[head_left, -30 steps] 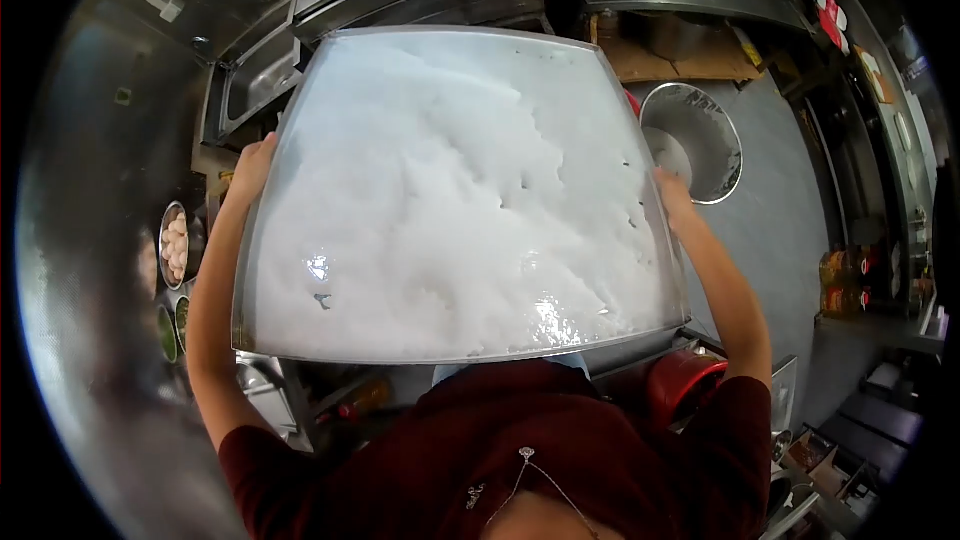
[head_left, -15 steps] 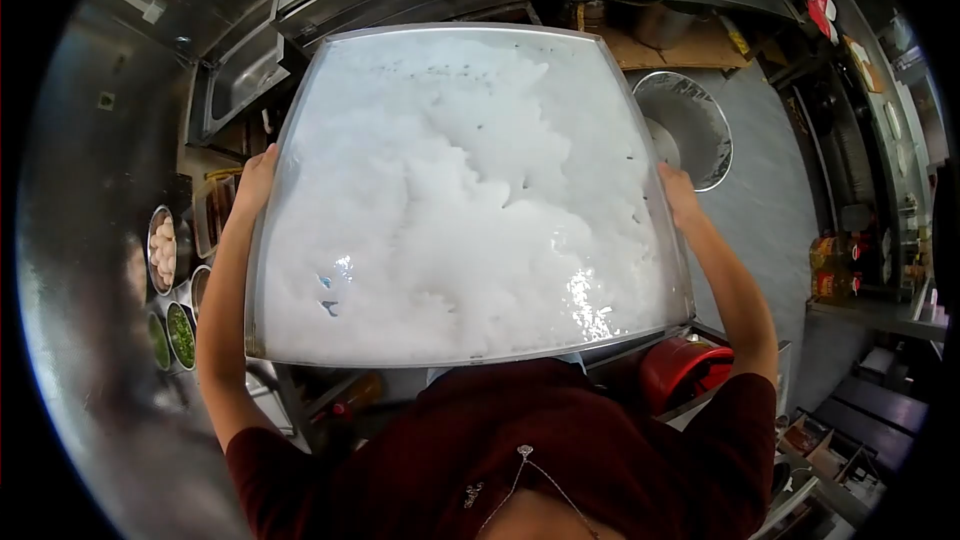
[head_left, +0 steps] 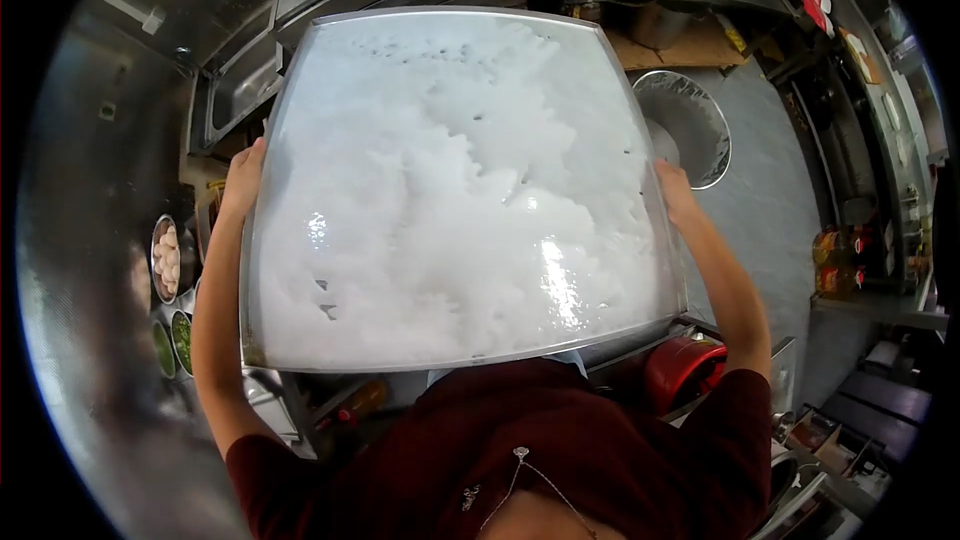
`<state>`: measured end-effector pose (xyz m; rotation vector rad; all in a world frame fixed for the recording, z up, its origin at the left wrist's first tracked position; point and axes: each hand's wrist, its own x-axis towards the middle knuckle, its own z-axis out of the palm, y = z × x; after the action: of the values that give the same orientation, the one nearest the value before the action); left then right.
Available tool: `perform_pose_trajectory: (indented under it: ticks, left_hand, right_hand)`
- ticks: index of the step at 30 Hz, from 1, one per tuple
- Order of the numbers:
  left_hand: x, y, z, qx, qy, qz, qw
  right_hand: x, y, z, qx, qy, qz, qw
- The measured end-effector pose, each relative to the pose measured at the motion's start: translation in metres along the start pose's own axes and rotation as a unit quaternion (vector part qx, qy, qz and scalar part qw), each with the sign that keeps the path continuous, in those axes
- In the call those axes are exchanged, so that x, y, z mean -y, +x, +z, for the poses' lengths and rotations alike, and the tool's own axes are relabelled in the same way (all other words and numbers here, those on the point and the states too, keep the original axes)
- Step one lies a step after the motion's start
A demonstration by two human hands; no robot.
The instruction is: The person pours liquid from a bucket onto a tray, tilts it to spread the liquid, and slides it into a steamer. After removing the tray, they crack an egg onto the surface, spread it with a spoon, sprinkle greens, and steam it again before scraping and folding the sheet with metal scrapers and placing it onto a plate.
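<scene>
A large shallow metal tray (head_left: 478, 15) spans the middle of the view, in front of my chest. A white, wet-looking layer (head_left: 430, 190) with ragged ridges and shiny spots covers its inside. My left hand (head_left: 245, 176) is closed on the tray's left side, its fingertips partly hidden at the edge. On the opposite side my right hand (head_left: 677, 190) grips the right edge, its fingers mostly hidden under the rim. Both forearms run along the outside of the tray.
A round metal bin (head_left: 705, 130) stands on the floor at the right. Bowls with pale round items (head_left: 166, 258) and chopped greens (head_left: 181, 340) are at the left, below a sink (head_left: 243, 90). A red container (head_left: 675, 375) is at the lower right.
The tray has shifted slightly to the left, and its far edge sits a little higher in view. Both hands have moved slightly with it. The shiny reflections on the white layer have shifted left.
</scene>
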<state>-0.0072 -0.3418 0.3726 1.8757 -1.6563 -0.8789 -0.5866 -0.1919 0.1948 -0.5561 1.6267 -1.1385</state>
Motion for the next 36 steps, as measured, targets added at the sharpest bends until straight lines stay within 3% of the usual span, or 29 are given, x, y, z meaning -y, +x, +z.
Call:
perform_pose_trajectory:
  ticks: [12, 17, 22, 25, 29, 36]
  left_hand:
    - [-0.024, -0.027, -0.024, -0.052, 0.038, 0.030, 0.997]
    - [-0.001, -0.015, -0.031, -0.036, 0.021, 0.029, 0.999]
    - [0.031, 0.000, -0.006, -0.050, -0.034, 0.112, 0.992]
    - [0.031, 0.006, 0.030, -0.065, -0.165, 0.102, 0.979]
    - [0.037, 0.026, 0.067, -0.084, -0.239, 0.101, 0.962]
    - [0.009, 0.046, 0.068, -0.109, -0.268, 0.104, 0.952]
  right_hand:
    - [-0.006, 0.015, 0.007, 0.002, -0.027, -0.029, 0.999]
    - [-0.001, 0.022, 0.011, 0.013, 0.015, -0.030, 0.999]
    - [0.045, 0.028, -0.011, -0.001, -0.058, -0.136, 0.989]
    - [0.094, 0.022, -0.026, -0.049, -0.070, -0.192, 0.978]
    - [0.162, -0.001, -0.038, -0.110, -0.153, -0.231, 0.955]
    - [0.210, -0.012, -0.038, -0.131, -0.168, -0.293, 0.932]
